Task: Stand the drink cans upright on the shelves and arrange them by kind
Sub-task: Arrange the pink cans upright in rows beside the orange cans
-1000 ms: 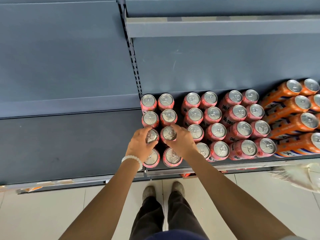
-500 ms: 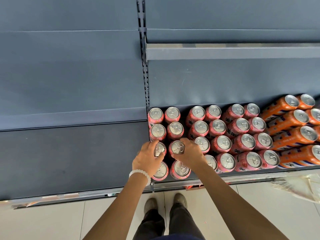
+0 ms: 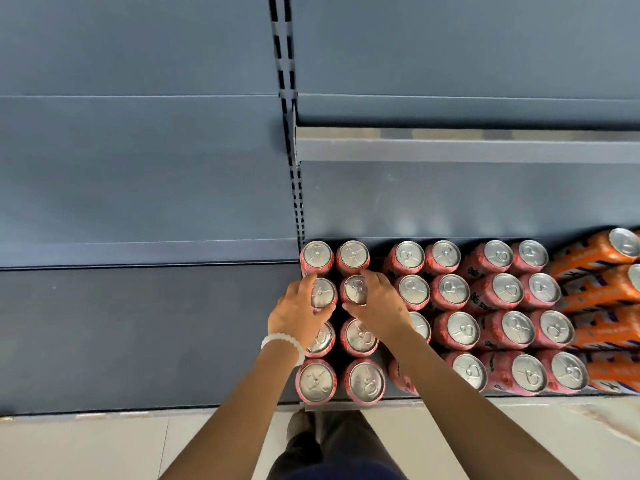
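Pink drink cans (image 3: 457,292) stand upright in rows on the dark bottom shelf (image 3: 138,341), silver tops up. Orange cans (image 3: 602,292) stand in rows at the right end. My left hand (image 3: 298,317), with a white bead bracelet, curls around a pink can (image 3: 323,294) in the second row from the back of the leftmost column. Right beside it, my right hand (image 3: 377,306) grips the neighbouring pink can (image 3: 355,289) of the same row. My palms partly cover the cans in the row in front.
The left shelf bay (image 3: 138,174) holds no cans. A slotted upright (image 3: 294,188) divides the two bays. An upper shelf edge (image 3: 467,150) overhangs the cans. Tiled floor and my feet (image 3: 304,427) lie below; crumpled plastic wrap (image 3: 606,420) is at lower right.
Both hands have moved one row further back, from the third-row cans to the second-row cans. The camera has tilted down and moved closer.
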